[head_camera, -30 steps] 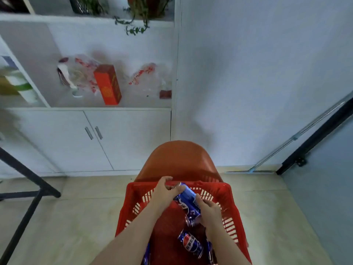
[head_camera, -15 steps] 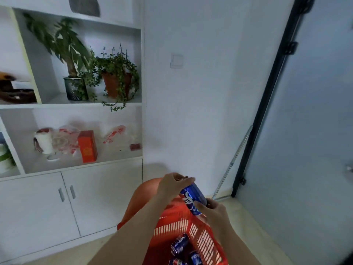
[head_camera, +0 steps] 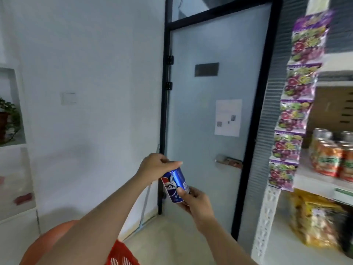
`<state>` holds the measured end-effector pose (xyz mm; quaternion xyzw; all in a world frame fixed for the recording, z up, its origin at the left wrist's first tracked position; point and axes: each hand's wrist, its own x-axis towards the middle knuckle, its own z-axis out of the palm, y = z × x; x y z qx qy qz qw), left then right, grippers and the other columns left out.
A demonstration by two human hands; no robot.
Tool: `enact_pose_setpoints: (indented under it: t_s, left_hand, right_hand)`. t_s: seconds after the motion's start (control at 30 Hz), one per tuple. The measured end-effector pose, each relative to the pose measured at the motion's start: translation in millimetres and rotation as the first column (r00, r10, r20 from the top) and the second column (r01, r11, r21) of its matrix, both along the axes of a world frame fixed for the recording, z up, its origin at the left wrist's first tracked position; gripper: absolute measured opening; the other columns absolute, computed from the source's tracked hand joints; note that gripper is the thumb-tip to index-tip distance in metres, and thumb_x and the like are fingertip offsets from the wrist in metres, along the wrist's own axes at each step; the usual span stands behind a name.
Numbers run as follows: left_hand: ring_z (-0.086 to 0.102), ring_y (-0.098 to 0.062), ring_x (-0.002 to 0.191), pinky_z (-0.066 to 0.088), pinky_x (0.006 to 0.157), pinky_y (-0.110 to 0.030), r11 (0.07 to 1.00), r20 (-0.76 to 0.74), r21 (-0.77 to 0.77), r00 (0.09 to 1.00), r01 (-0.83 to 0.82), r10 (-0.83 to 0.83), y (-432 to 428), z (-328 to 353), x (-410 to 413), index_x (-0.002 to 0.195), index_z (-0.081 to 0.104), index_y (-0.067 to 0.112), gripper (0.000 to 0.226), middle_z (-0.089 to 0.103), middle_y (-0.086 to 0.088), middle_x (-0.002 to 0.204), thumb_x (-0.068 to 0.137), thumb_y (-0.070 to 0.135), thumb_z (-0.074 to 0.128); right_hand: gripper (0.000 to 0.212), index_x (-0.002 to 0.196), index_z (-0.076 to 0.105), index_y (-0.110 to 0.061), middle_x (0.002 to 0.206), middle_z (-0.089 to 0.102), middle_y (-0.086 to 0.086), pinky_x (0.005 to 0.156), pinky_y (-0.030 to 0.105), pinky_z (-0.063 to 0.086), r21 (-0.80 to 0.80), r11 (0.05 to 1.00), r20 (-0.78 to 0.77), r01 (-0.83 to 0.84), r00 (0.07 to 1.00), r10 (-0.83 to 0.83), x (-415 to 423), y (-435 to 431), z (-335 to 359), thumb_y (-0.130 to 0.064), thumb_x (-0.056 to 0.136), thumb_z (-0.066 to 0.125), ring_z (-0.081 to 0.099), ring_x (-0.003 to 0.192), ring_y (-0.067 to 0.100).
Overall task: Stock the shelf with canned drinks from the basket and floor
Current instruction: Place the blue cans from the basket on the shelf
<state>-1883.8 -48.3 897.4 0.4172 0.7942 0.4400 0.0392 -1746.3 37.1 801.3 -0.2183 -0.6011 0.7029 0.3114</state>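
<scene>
Lifted clear of the red basket, which has slipped to a corner at the bottom edge as the view swings right, the blue can is now held up in the air. The left hand curls its fingers over the can's upper end; the right hand wraps thumb and fingers round its lower end, with the can tilted between them. At right, the shelf carries orange cans beside hanging purple snack packets. Farther back stands a frosted door.
</scene>
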Motion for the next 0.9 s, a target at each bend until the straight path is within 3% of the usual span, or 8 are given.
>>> enact_pose_setpoints:
  t_s: [0.13,0.3,0.43,0.5,0.6,0.73,0.9]
  left_hand:
    - [0.07,-0.018,0.077,0.056,0.077,-0.038,0.986,-0.044,0.009,0.985,0.167,-0.167,76,25,92,0.078,0.072,0.014,0.06,0.073,-0.001,0.075,0.063,0.072,0.069]
    - [0.07,-0.011,0.072,0.055,0.069,-0.033,0.94,-0.108,0.05,0.938,0.337,-0.331,149,49,199,0.077,0.075,0.018,0.05,0.073,0.005,0.071,0.067,0.066,0.072]
    - [0.066,-0.009,0.064,0.047,0.056,-0.023,0.874,-0.164,0.068,0.869,0.482,-0.467,195,68,278,0.076,0.074,0.016,0.044,0.07,0.005,0.067,0.073,0.06,0.072]
    - [0.065,-0.009,0.064,0.046,0.054,-0.022,0.849,-0.197,0.067,0.841,0.524,-0.504,220,76,304,0.076,0.073,0.016,0.046,0.07,0.006,0.067,0.073,0.062,0.071]
    - [0.067,-0.01,0.071,0.054,0.064,-0.031,0.827,-0.241,0.055,0.812,0.559,-0.532,260,89,337,0.076,0.073,0.018,0.051,0.072,0.006,0.073,0.069,0.068,0.07]
    - [0.069,-0.015,0.071,0.054,0.063,-0.033,0.788,-0.33,-0.003,0.743,0.616,-0.582,314,98,372,0.075,0.074,0.011,0.06,0.074,-0.002,0.073,0.067,0.071,0.07]
    - [0.071,-0.024,0.069,0.058,0.063,-0.037,0.703,-0.365,-0.1,0.632,0.704,-0.684,387,98,407,0.077,0.073,0.006,0.072,0.074,-0.006,0.071,0.065,0.077,0.065]
  right_hand:
    - [0.026,0.105,0.069,-0.007,0.083,0.068,0.005,0.069,0.021,0.054,0.022,0.989,-0.021,0.148,0.989,-0.148,101,58,17,-0.021,0.083,0.075,0.063,0.076,0.015]
    - [0.027,0.102,0.068,-0.01,0.074,0.052,0.005,0.054,0.018,0.043,0.105,0.946,0.001,0.308,0.951,-0.309,216,105,45,-0.026,0.082,0.076,0.044,0.057,0.01]
    - [0.017,0.096,0.065,-0.023,0.079,0.057,0.004,0.059,0.02,0.044,0.167,0.893,0.009,0.419,0.905,-0.426,293,136,63,-0.031,0.084,0.073,0.047,0.062,0.01]
    - [0.028,0.106,0.063,-0.021,0.08,0.061,0.001,0.059,0.02,0.044,0.178,0.867,0.007,0.466,0.88,-0.474,320,154,69,-0.035,0.084,0.072,0.05,0.064,0.009]
    - [0.044,0.118,0.062,-0.017,0.093,0.07,0.004,0.062,0.021,0.049,0.201,0.811,0.013,0.55,0.826,-0.564,351,184,76,-0.042,0.083,0.072,0.057,0.07,0.012]
    - [0.041,0.115,0.061,-0.018,0.1,0.068,-0.001,0.07,0.025,0.055,0.293,0.731,0.049,0.616,0.754,-0.655,379,223,82,-0.042,0.083,0.071,0.064,0.083,0.012]
    - [0.041,0.117,0.065,-0.016,0.098,0.072,-0.005,0.068,0.015,0.049,0.426,0.615,0.042,0.663,0.665,-0.746,406,271,84,-0.034,0.082,0.076,0.066,0.086,0.008]
